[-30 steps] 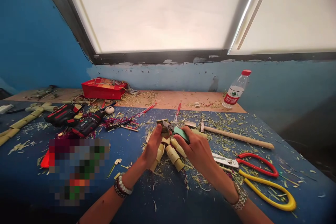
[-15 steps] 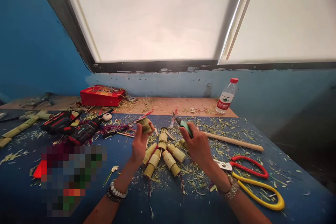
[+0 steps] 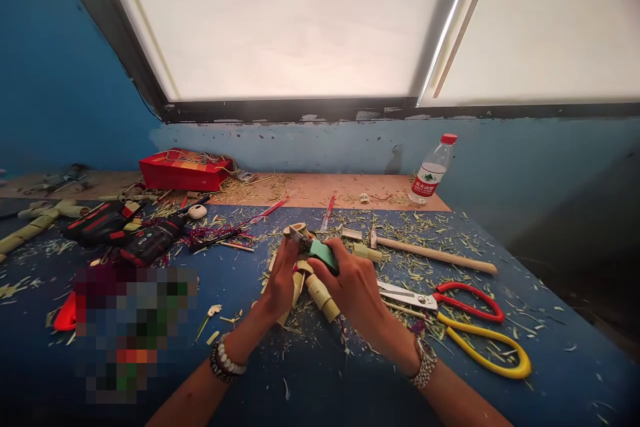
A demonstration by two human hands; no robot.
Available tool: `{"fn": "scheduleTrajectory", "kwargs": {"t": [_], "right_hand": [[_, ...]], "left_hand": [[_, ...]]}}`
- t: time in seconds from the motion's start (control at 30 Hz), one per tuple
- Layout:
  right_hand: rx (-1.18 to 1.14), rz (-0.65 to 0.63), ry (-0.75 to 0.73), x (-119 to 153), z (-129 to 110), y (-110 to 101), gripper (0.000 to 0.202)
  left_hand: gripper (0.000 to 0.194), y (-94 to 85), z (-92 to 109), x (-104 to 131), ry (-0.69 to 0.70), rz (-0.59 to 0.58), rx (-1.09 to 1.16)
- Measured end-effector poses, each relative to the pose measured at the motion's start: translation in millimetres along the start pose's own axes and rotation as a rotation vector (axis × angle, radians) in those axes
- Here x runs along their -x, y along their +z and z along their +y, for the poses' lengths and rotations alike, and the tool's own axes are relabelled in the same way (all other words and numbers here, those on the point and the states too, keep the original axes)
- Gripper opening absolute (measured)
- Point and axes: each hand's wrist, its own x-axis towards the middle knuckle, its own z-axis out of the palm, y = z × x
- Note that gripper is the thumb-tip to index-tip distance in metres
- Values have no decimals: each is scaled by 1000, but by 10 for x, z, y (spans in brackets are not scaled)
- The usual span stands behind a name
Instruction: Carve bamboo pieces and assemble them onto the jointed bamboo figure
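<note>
In the middle of the head view, my left hand (image 3: 281, 283) is closed around a short bamboo section (image 3: 295, 229) with its open end upward. My right hand (image 3: 357, 287) grips a knife (image 3: 324, 255) by its teal handle. The blade lies against the bamboo section's rim; the exact contact is partly covered by my fingers. Below both hands rests a figure of jointed bamboo pieces (image 3: 323, 297), its upper part hidden. A small bamboo piece (image 3: 367, 253) lies just beyond my right hand.
Red-and-yellow-handled shears (image 3: 483, 357) and a hammer (image 3: 435, 255) lie to the right. At the back stand a water bottle (image 3: 430, 173) and a red box (image 3: 185, 172). Cordless drills (image 3: 153, 240) lie left, near a bamboo assembly (image 3: 30, 230). Shavings litter the blue table (image 3: 240, 407).
My hands have come together, bringing the knife blade against the bamboo section. The right hand moved left and the knife swung toward the left hand. The view has tilted slightly downward.
</note>
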Motion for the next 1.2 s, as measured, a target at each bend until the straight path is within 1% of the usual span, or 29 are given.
{"fn": "scheduleTrajectory", "kwargs": {"t": [0.07,0.13,0.2,0.23,0.27,0.3,0.33,0.37,0.43,0.5,0.57,0.63,0.77,0.83,0.93,1.0,1.03,1.1,1.17,1.2], "right_hand": [[18,21,22,-16,27,15,56],[34,50,117,-69,132,-29,61],[38,106,244,-142,283,-135,64],[30,142,279,-175,351,-197,63],[17,186,284,-199,399,-251,60],[-8,219,284,-214,421,-288,59],[-48,198,267,-218,415,-302,56],[-85,153,239,-211,385,-290,54],[-137,4,157,-175,283,-207,50],[-149,-110,84,-131,179,-104,48],[-159,-162,61,-101,119,-40,46],[-175,-188,71,-89,107,-33,43],[-153,-173,48,-75,109,-88,41],[-116,-141,36,-57,79,-87,42],[-80,-92,50,-33,35,-37,48],[-64,-68,63,-42,65,-13,53],[-57,-52,91,-59,110,-17,56],[-66,-20,196,-114,253,-70,61],[-93,42,306,-178,416,-166,61],[-107,86,326,-205,477,-216,60]], "left_hand": [[60,21,-22,8,-12,13,5],[60,-4,-43,-11,7,38,11],[60,-78,-52,-73,101,135,26],[60,-126,-52,-117,160,195,28],[60,-174,-53,-163,214,259,25],[61,-217,-54,-205,243,287,8],[61,-250,-59,-234,249,282,-18],[61,-269,-68,-249,229,250,-45],[59,-267,-102,-228,137,175,-90],[56,-225,-148,-161,31,146,-101],[55,-171,-183,-88,-36,148,-91],[53,-129,-189,-35,-45,119,-75],[57,-81,-131,-7,-20,-13,6],[56,-62,-100,-10,-27,-17,46],[52,-31,-74,-15,-47,19,54],[52,-23,-59,-19,-57,6,58],[52,-27,-47,-23,-39,12,65],[55,-56,-16,-44,68,60,90],[58,-103,11,-86,208,152,131],[59,-128,15,-113,248,187,145]]}}
